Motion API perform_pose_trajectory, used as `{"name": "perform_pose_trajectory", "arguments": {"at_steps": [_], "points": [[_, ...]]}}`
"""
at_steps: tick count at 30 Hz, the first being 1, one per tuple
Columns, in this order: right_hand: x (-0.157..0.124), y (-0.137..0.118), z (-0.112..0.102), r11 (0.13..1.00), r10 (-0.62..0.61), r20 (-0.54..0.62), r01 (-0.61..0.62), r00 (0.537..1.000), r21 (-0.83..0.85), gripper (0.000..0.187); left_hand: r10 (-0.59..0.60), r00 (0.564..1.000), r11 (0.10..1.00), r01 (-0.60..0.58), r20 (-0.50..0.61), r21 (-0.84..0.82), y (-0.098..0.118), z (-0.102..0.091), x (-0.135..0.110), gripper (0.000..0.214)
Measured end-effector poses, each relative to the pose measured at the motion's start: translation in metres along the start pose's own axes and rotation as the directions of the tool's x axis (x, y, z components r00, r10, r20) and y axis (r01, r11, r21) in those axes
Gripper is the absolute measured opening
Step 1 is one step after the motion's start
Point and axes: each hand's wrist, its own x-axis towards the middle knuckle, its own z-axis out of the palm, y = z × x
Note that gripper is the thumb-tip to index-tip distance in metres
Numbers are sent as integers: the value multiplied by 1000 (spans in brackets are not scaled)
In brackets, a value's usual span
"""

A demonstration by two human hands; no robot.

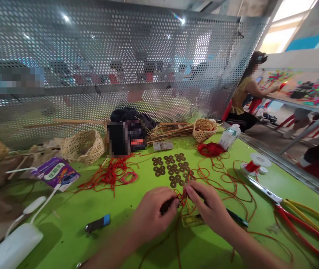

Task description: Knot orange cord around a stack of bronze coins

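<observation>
My left hand (159, 209) and my right hand (205, 200) are close together over the green table, fingers pinched on red cord (181, 198) between them. Loose ends of the cord hang down toward the table's front edge. Just beyond my fingers lie several dark round coins with holes (173, 169), laid out in small clusters. Beneath my right hand is a yellowish translucent object (191, 220), partly covered, with a dark green tool (236, 217) sticking out to the right. Whether a coin is between my fingers is hidden.
Large scissors (277, 200) and a red thread spool (253, 166) lie right. Red cord heaps (114, 172) lie left, beside a woven basket (83, 147) and purple pouch (57, 172). A lighter (98, 223) and white power strip (16, 246) are nearer. Perforated metal (120, 56) stands behind; a person (246, 93) sits right.
</observation>
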Motion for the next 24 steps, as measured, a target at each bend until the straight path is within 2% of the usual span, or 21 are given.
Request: {"name": "perform_pose_trajectory", "arguments": {"at_steps": [4,7,9,11,13,14,16,20,24], "points": [[-1,1,0,997,22,-27,-20,999,71,31,-34,999,997,34,-1,-70,2,2,0,26],[-2,2,2,961,85,6,-84,996,262,34,-81,997,989,78,-16,-126,4,4,-1,25],[-3,4,3,849,146,82,-167,986,501,41,-101,994,980,91,-43,-177,4,5,-2,24],[-2,4,4,670,209,189,-281,960,687,46,-111,991,967,92,-70,-237,5,5,-3,22],[-1,4,5,548,252,287,-381,924,745,43,-111,990,956,81,-92,-282,4,4,-3,21],[0,4,6,531,261,316,-409,912,742,39,-111,989,953,77,-102,-294,4,4,-3,21],[1,3,6,551,247,332,-414,910,725,33,-119,986,951,79,-118,-300,4,3,-2,22],[0,5,8,636,174,292,-334,940,696,26,-149,983,943,109,-107,-316,2,3,-1,22],[-2,6,6,799,90,177,-177,980,574,14,-171,984,924,144,-45,-354,1,4,-2,21]]}}
